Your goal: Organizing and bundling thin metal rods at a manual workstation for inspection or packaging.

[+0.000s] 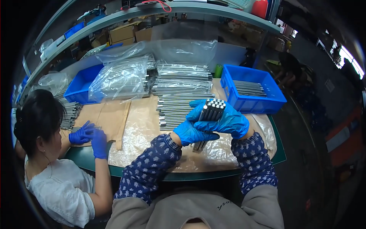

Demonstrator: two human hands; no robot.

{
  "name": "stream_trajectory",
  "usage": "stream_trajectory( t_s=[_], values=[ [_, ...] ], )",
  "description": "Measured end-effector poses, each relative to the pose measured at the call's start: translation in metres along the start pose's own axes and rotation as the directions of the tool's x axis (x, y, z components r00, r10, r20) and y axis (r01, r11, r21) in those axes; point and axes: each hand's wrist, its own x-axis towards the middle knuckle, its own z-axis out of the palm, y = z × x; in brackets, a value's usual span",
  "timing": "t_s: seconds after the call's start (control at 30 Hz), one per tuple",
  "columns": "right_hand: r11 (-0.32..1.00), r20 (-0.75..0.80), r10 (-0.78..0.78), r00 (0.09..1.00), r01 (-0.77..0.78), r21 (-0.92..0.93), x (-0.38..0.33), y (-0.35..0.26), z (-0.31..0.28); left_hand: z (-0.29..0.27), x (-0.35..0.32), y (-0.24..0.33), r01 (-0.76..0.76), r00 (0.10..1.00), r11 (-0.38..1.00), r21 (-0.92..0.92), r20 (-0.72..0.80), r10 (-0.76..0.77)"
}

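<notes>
Both my hands, in light blue gloves, are wrapped round a bundle of metal rods (pixel 212 110) above the table's front part. The rods' ends face up, bright on dark shafts, and the lower ends show beneath my hands. My left hand (pixel 190 131) grips the bundle from the left side. From the right, my right hand (pixel 233 121) closes round it, its thumb across the front. Just beyond my hands, a wide stack of loose metal rods (pixel 179 105) lies side by side on the table.
A blue bin (pixel 253 105) holding rods stands at the back right. Plastic-wrapped rods (pixel 122 78) lie at the back left beside another blue bin (pixel 82 86). At left, a co-worker's purple-gloved hands (pixel 89 135) work over brown paper (pixel 110 114). A shelf rail (pixel 183 7) crosses above.
</notes>
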Motion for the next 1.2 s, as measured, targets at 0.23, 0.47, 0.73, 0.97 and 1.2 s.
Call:
stream_trajectory(
  t_s=[0.23,0.47,0.73,0.97,1.2],
  values=[
    [0.979,-0.033,-0.055,0.998,0.047,-0.198,0.000,0.007,0.004,0.001,0.001,-0.008,0.129,0.990,0.968,-0.214,0.089,-0.112],
    [0.984,0.050,0.121,0.991,-0.113,-0.136,-0.005,-0.003,0.009,0.003,-0.010,0.006,0.077,0.997,0.973,-0.217,0.035,-0.071],
    [0.996,0.099,0.059,0.993,-0.065,0.058,-0.007,0.006,0.009,0.001,-0.015,0.002,-0.167,0.986,0.978,-0.128,-0.012,0.167],
    [0.994,-0.018,0.076,0.997,-0.077,-0.079,0.025,0.005,-0.006,-0.007,0.008,0.003,0.306,0.932,0.641,-0.704,0.083,-0.354],
    [0.754,-0.024,0.328,0.944,-0.247,0.609,0.026,0.136,-0.005,-0.009,-0.002,-0.052,0.294,0.835,-0.027,-0.955,0.271,-0.480]
  ],
)
